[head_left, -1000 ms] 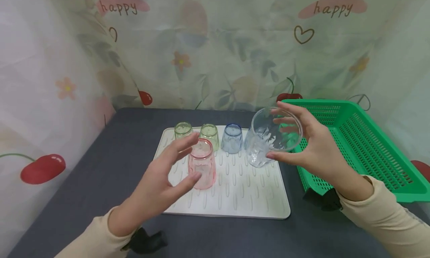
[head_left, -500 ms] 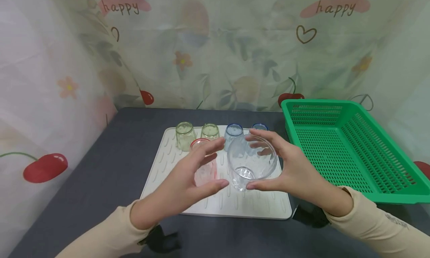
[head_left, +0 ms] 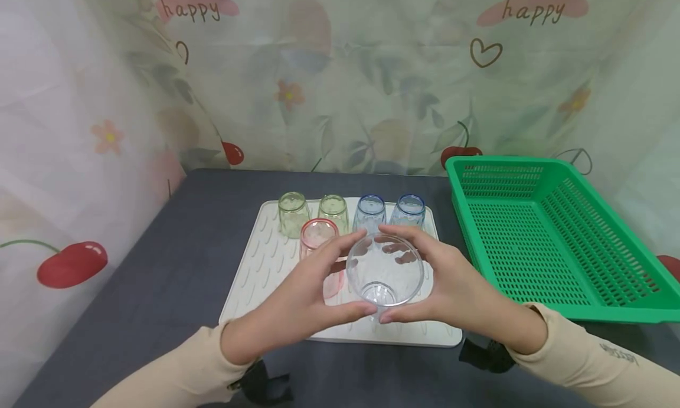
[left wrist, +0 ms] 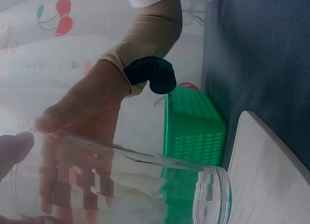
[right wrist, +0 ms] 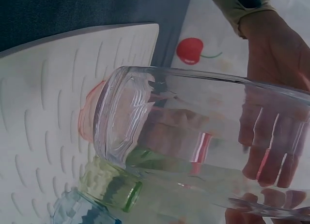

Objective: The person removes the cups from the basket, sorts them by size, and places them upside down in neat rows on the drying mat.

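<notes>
A clear drinking glass [head_left: 385,272] is held up over the white drying mat [head_left: 382,331], mouth toward the head camera. My right hand [head_left: 451,275] grips it from the right, thumb near the front of the rim and fingers round the far side. From the left, my left hand [head_left: 308,290] curves round the same glass, fingertips and thumb at the rim. In the left wrist view the glass [left wrist: 145,180] shows its thick base near the mat. Behind my left fingers a pink glass [head_left: 317,234] stands on the mat, partly hidden.
Along the mat's back edge stand two green glasses [head_left: 293,215] and two blue glasses [head_left: 370,213], all bottom up. A green plastic basket [head_left: 558,242] sits on the dark table to the right. Patterned cloth [head_left: 345,101] hangs behind and at the sides.
My right hand has brought the clear glass left and toward me, away from the blue glasses. My left hand has moved right and now holds the glass too.
</notes>
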{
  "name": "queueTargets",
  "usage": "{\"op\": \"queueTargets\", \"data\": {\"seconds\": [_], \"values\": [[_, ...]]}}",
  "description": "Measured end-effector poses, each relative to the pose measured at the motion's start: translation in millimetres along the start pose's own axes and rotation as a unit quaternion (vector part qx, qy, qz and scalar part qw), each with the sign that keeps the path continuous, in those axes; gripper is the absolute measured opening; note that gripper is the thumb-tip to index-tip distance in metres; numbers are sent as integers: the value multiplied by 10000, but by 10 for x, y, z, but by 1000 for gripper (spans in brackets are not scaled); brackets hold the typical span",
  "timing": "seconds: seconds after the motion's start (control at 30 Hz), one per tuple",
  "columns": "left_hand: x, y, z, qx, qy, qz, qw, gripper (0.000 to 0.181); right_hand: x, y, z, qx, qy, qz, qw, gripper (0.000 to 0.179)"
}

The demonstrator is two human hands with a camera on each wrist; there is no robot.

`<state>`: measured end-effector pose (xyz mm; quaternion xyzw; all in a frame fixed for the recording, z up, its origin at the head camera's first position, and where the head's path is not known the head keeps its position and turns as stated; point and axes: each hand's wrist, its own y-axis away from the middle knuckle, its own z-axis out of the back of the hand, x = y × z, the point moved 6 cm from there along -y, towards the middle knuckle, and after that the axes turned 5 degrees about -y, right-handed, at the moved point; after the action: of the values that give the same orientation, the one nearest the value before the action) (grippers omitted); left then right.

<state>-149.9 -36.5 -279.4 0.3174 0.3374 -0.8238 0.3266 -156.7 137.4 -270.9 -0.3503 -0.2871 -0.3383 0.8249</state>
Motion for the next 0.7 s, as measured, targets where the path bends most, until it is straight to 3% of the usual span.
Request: {"op": "queueTargets", "data": {"seconds": [0.2,0.47,0.7], "values": [[6,-2,-6,-68,-110,-33,9999,85,-3,20,-28,109,11,-201,9997,99],[-30,-13,35,-466,-103,-583,9972,81,29,31,-46,151,-225,-77,9996,99],[-70,-10,62,-571,-305,-956,9933,79,59,23,-66,79,-419,133,9990,98]]}}
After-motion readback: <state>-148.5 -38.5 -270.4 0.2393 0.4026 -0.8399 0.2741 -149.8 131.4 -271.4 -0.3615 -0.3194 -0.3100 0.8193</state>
